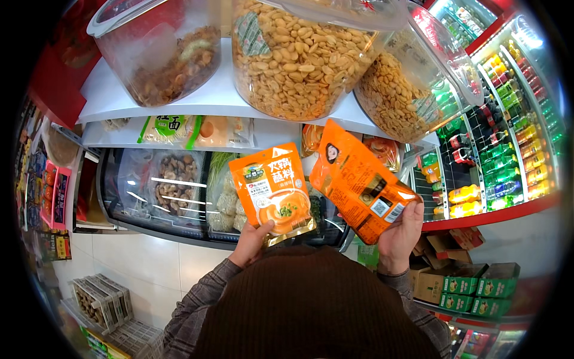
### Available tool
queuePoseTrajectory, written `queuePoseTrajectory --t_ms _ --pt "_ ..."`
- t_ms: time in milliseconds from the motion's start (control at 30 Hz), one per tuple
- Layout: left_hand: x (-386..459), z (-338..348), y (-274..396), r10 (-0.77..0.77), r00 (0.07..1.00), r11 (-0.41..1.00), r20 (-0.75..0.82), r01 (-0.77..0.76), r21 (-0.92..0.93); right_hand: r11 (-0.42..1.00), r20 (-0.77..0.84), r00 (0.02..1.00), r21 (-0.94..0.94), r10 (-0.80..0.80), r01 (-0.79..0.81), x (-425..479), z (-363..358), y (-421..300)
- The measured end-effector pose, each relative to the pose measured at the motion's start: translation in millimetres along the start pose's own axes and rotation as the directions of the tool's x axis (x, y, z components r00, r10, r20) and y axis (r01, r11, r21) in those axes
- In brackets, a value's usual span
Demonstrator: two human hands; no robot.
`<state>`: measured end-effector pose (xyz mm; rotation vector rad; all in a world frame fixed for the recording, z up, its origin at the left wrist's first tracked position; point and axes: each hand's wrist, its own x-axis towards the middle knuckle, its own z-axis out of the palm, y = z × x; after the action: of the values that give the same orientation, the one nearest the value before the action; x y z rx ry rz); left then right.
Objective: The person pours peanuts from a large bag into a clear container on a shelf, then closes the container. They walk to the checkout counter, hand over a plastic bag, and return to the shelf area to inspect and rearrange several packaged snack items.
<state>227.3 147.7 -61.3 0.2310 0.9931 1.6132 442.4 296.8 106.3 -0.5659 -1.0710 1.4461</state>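
My left hand (251,240) grips the lower edge of an orange hotpot dipping sauce pouch (274,190), its front with a pictured bowl facing up. On the right, my right hand (402,235) holds a second orange pouch (361,186) by its lower right corner. That one is tilted, with printed text and codes on the face towards me. The two pouches are side by side, their upper parts close together. Both are held over a glass-topped display freezer (157,224), below the white shelf.
Plastic tubs of peanuts (305,67) and another tub of brown food (170,67) stand on the white shelf (215,96). Noodle packets (170,130) lie beneath. A drinks cooler (489,211) is at right, with green boxes (493,287) below. Stacked crates (105,300) stand lower left.
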Motion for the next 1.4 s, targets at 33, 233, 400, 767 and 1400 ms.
queuePoseTrajectory --t_ms 33,233,400,767,1400 --pt "0 2 1 -0.009 1.0 1.0 -0.009 0.009 0.012 0.994 -0.012 0.998 0.097 0.06 -0.059 1 0 -5" --pt "-2 17 -6 -0.024 0.995 0.998 0.098 0.018 0.055 0.789 -0.018 0.89 0.471 0.456 -0.395 2 -38 24" --pt "-8 29 -3 -0.012 0.988 0.996 0.154 0.025 -0.081 0.639 0.05 0.812 0.589 0.582 -0.494 -9 -57 54" --pt "-23 38 2 -0.004 0.975 0.996 0.223 0.025 -0.091 0.638 0.005 0.799 0.599 0.601 -0.483 -23 -69 51" --pt "-17 22 -8 -0.212 0.965 0.976 0.154 0.217 -0.018 0.541 0.882 0.337 -0.47 0.33 0.697 -32 31 32"
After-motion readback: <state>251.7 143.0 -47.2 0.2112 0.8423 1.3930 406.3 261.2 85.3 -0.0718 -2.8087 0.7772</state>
